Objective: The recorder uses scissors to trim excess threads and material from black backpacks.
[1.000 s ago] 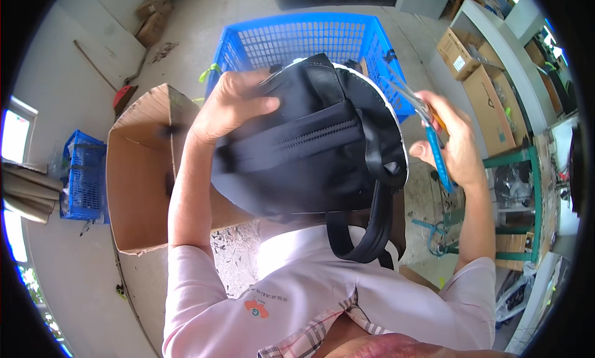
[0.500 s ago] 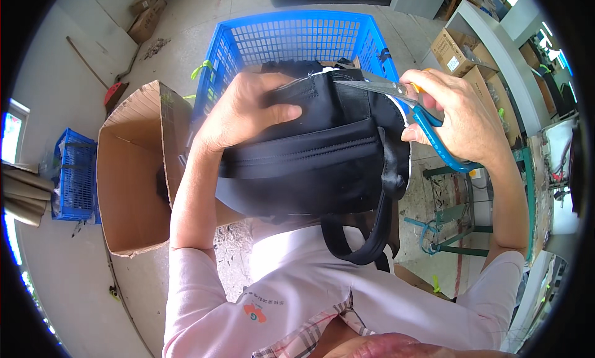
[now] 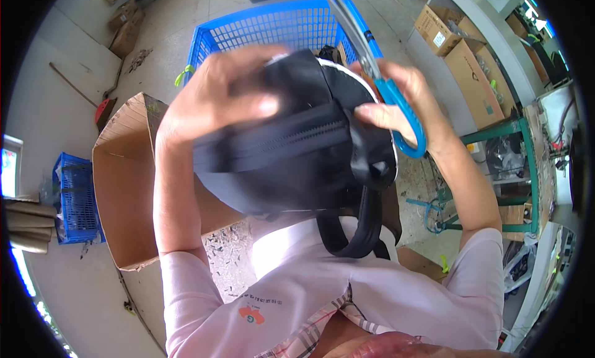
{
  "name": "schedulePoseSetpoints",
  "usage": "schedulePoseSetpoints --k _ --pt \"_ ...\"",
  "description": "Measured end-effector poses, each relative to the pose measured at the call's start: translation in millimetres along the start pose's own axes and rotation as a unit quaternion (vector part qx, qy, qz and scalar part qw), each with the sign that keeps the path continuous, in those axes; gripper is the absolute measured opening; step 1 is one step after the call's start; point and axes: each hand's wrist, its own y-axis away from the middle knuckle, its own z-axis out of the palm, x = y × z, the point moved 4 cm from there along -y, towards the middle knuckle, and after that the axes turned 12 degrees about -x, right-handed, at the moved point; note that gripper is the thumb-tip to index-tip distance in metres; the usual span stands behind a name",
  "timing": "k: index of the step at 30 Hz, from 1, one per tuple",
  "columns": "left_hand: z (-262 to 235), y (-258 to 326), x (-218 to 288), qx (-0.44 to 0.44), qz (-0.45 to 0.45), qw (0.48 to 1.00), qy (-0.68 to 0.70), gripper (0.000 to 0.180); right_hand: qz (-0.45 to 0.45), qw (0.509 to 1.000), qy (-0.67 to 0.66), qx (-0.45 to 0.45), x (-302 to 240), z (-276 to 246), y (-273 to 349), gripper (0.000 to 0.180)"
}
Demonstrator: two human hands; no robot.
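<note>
A black fabric bag (image 3: 279,181) with a zipper, a strap loop and white edging along its right side lies across my lap. My left hand (image 3: 214,94), blurred by motion, is closed on the bag's upper left part, thumb on top. In my right hand (image 3: 412,97) is a pair of scissors (image 3: 390,94) with blue handles. Their blades look nearly together and point up over the basket, away from the fabric. The right thumb also presses on the bag's right edge; the fingers behind it are partly hidden.
A blue plastic basket (image 3: 273,17) with dark pieces in it stands beyond the bag. To the left are an open cardboard box (image 3: 127,203) and a smaller blue crate (image 3: 77,197). At right stand more cardboard boxes (image 3: 471,82) and a green metal frame (image 3: 527,172). Scraps litter the floor.
The scissors have swung from lying across the bag's top edge to pointing upward, off it. Both hands and the bag have shifted left, and the right thumb now rests on the bag.
</note>
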Motion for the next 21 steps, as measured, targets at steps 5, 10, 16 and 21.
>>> schedulePoseSetpoints --k 5,10,16,21 --pt "12.4 -28.0 5.8 0.02 -0.055 0.998 -0.013 0.017 -0.042 0.997 0.064 0.025 -1.8 -1.0 -5.5 0.036" --pt "-8.8 -12.9 -27.5 0.158 -0.047 0.976 0.14 0.008 0.058 0.997 0.007 0.042 20.3 -14.5 22.6 0.033" --pt "-16.7 -7.3 -38.1 0.172 -0.017 0.969 0.175 0.011 0.069 0.995 -0.023 0.075 55.7 -17.7 59.1 0.048" --pt "-6.3 -12.1 -30.2 0.155 -0.027 0.98 0.125 0.01 0.03 0.981 0.175 0.082 36.8 -9.3 53.7 0.064"
